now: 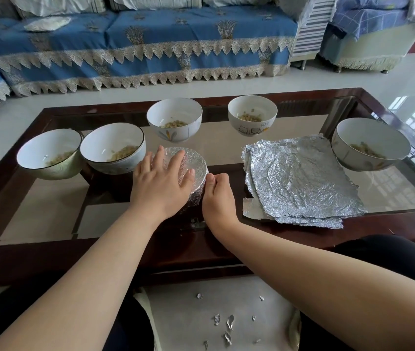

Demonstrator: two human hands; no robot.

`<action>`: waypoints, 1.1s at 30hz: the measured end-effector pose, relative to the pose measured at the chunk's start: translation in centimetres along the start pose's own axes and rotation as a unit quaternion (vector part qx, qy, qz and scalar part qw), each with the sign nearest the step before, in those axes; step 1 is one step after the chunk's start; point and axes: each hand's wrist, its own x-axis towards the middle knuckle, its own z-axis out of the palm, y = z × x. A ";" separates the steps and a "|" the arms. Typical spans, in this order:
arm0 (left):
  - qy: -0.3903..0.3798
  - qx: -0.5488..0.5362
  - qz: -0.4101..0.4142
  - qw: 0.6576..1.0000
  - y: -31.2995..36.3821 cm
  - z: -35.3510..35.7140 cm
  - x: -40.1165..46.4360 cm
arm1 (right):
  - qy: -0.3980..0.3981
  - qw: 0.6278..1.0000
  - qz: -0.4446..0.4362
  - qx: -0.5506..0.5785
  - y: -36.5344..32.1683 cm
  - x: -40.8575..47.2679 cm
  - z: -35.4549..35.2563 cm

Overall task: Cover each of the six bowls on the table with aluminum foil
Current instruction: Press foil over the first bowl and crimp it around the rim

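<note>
One bowl of the six wears foil so far: the foil-covered bowl (191, 171) sits near the front middle of the glass coffee table (290, 229), and its wrap seems nearly finished, by my reading. Five bowls remain open, each with a little grain-like food inside: two side by side at about ten o'clock from the covered one (49, 154) (112, 150), one just behind it at twelve (174, 122), one at one o'clock (252, 117), and one far out at three (371, 145). A stack of crumpled foil sheets (300, 183) lies between the covered bowl and that far bowl. The left hand (162, 181) lies flat on the foil top, fingers straight and spread, pressing down. The right hand (217, 196) has its fingers curled against the bowl's side at four o'clock, pinching the foil skirt under the rim.
</note>
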 end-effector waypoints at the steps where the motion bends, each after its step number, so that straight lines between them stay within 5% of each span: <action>1: 0.000 0.003 -0.004 1.000 0.1 0.0 0.0 | 0.003 1.000 0.005 0.001 -0.1 0.0 0.1; 23: -0.010 0.011 -0.016 1.000 0.4 -0.3 0.0 | -0.049 0.973 0.010 -0.225 -0.7 2.6 -0.6; 33: -0.014 0.017 -0.029 0.999 1.1 -0.4 -0.2 | -0.025 0.985 0.012 -0.168 -0.6 3.0 -1.0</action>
